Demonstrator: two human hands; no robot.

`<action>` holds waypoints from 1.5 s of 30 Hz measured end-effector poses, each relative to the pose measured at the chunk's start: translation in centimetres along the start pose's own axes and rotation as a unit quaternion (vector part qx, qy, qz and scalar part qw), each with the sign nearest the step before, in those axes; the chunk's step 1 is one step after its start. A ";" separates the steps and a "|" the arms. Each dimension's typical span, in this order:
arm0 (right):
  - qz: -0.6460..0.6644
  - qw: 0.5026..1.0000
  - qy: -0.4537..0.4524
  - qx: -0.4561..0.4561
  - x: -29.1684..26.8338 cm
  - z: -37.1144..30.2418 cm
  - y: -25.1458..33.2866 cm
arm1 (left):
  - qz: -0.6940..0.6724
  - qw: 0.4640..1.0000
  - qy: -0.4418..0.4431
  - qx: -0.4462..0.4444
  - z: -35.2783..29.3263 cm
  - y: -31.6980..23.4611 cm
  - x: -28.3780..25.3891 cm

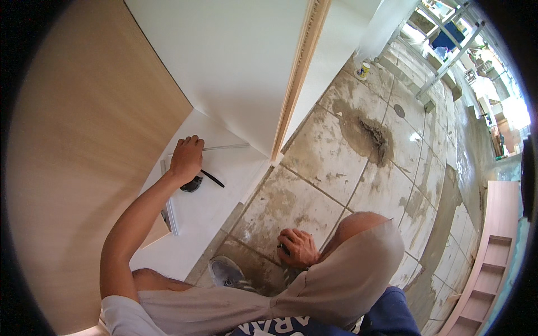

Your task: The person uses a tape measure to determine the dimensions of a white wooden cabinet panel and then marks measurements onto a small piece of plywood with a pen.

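My left hand (188,157) reaches into the corner of a cabinet, its fingers curled and close together over the white base panel (224,199). What lies under those fingers is hidden. Just below its wrist shows a round black thing (191,185), and a black strap-like strip (213,178) slants away beside it. A thin straight line or strip (227,147) runs right from the fingers along the panel. My right hand (300,248) hangs by my bent knee, above the tiles, closed around a small dark object (284,250) mostly covered by the fingers.
A wood-grain panel (84,140) rises on the left; a white panel with a raw wooden edge (300,78) stands ahead. Light metal strips (170,215) lie on the base. Dirty tiles (314,162) have a rough, wet-looking patch (372,137). A ladder (451,61) and shelf unit (496,246) stand right.
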State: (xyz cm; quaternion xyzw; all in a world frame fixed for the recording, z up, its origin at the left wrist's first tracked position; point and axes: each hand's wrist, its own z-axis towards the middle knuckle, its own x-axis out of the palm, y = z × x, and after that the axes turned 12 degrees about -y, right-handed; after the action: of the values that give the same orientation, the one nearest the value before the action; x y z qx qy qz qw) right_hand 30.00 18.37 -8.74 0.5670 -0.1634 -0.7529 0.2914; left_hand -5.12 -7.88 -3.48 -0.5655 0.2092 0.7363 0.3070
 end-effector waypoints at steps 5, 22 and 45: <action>0.005 1.000 -0.020 -0.009 0.2 -0.5 -0.5 | -0.159 0.985 -0.023 -0.062 -2.4 -2.1 -0.6; 0.020 0.999 -0.037 -0.006 0.9 -0.8 -1.0 | -0.250 0.956 0.118 -0.103 -7.6 -11.1 0.8; 0.054 0.998 -0.037 0.023 0.9 -0.8 -1.1 | -0.312 0.944 0.040 -0.098 -5.3 -11.4 1.3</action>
State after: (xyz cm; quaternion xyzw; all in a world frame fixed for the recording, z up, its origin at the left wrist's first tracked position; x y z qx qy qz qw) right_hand 30.28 18.75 -10.26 0.5360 -0.2214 -0.7524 0.3125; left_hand 6.21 -2.79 -5.73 -0.6587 -0.0387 0.5970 0.4564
